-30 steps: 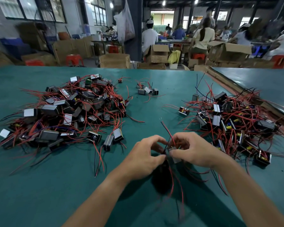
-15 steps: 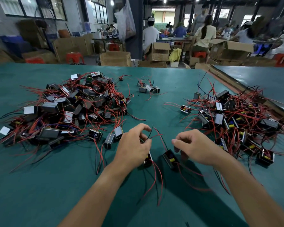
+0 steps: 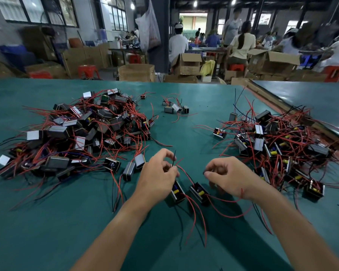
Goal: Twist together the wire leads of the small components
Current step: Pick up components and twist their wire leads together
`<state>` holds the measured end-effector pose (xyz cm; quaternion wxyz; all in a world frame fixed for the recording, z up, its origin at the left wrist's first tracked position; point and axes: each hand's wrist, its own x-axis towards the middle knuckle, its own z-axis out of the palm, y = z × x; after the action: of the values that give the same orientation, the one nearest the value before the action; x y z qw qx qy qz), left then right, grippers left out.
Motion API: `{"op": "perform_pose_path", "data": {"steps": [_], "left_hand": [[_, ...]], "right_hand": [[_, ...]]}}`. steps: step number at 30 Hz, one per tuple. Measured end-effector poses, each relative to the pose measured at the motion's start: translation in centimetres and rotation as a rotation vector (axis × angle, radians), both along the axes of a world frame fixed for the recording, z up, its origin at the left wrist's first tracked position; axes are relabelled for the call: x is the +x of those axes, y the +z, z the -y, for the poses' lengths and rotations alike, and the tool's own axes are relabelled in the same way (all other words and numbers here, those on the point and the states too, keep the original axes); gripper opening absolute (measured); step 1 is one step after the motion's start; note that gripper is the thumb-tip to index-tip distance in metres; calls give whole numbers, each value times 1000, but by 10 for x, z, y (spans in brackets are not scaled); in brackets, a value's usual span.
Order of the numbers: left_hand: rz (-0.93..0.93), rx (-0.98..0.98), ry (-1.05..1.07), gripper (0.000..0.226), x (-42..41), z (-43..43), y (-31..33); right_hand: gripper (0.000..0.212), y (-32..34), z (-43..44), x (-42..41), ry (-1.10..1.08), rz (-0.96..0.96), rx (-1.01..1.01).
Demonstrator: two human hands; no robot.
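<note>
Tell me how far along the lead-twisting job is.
Done: unclear; neither the left heap nor the right heap of small black red-wired components shows finished twists. In hand: left hand pinches red and black wire leads from two loose black components. Left: likely most.

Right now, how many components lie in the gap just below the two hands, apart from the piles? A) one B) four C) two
C: the left component sits under the left hand, which pinches wire leads; the right component sits beside it, near the right hand.

Matt green tabletop [image 3: 47, 222]; glossy plastic-sheathed wires [image 3: 194, 210].
</note>
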<state>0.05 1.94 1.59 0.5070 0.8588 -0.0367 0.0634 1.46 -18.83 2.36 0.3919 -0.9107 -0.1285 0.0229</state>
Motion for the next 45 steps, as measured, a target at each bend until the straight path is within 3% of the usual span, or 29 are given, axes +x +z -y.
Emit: {"op": "perform_pose_path", "data": {"steps": [10, 16, 19, 21, 27, 34, 38, 45], "left_hand": [[-29, 29, 23, 54, 2, -3, -4], [10, -9, -15, 29, 1, -2, 0], [2, -53, -67, 17, -2, 1, 2], [-26, -70, -98, 15, -3, 1, 2], [-57, -98, -121, 21, -4, 1, -1], [33, -13, -51, 20, 2, 1, -6], [99, 59, -6, 19, 1, -1, -6], [-9, -98, -42, 16, -4, 0, 2]], "right_hand": [[13, 5, 8, -4, 25, -147, 90], [3, 2, 9, -2, 120, -196, 88], [30, -4, -3, -2, 110, -32, 18], [42, -4, -9, -4, 158, -46, 115], [18, -3, -11, -7, 205, -73, 161], [11, -10, -20, -6, 175, -152, 272], [15, -15, -21, -6, 145, -178, 184], [5, -9, -16, -9, 133, -193, 173]]}}
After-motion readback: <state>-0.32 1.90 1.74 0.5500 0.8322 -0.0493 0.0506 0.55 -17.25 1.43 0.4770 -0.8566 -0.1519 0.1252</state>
